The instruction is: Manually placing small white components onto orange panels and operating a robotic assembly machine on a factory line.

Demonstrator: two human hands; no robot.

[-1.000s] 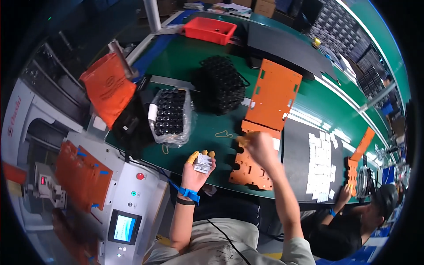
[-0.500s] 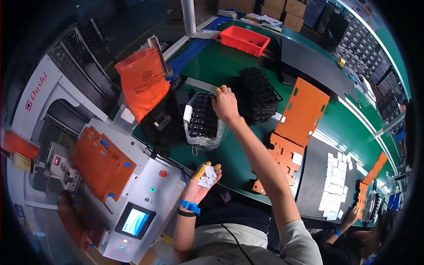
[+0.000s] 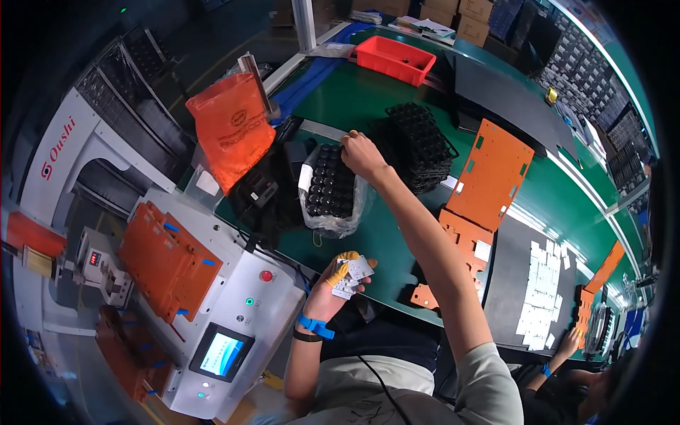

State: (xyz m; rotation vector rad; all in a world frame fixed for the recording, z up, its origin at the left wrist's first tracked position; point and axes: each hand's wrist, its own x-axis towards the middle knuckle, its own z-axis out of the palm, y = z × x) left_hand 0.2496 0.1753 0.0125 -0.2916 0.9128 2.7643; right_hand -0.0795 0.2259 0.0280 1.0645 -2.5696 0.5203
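My left hand (image 3: pixel 327 299), with yellow finger cots and a blue wrist strap, is closed round a few small white boards (image 3: pixel 352 276) in front of my body. Farther off, my right hand (image 3: pixel 363 156) is at the upper right edge of a block of round black parts (image 3: pixel 330 185) set in rows. Its fingers are pinched together; what they hold, if anything, is too small to make out. Clear plastic wrapping (image 3: pixel 338 227) surrounds the black parts.
Stacked black trays (image 3: pixel 418 152) stand right of my right hand, beside orange fixture plates (image 3: pixel 489 177). An orange bag (image 3: pixel 230 134) and a white machine (image 3: pixel 276 312) are at left, a red bin (image 3: pixel 397 60) behind. White boards (image 3: pixel 542 294) lie right, near another person's hand (image 3: pixel 569 345).
My left hand has moved slightly right and up with the white boards, which are now more fanned out. My right hand has shifted a little and stays at the black parts' edge.
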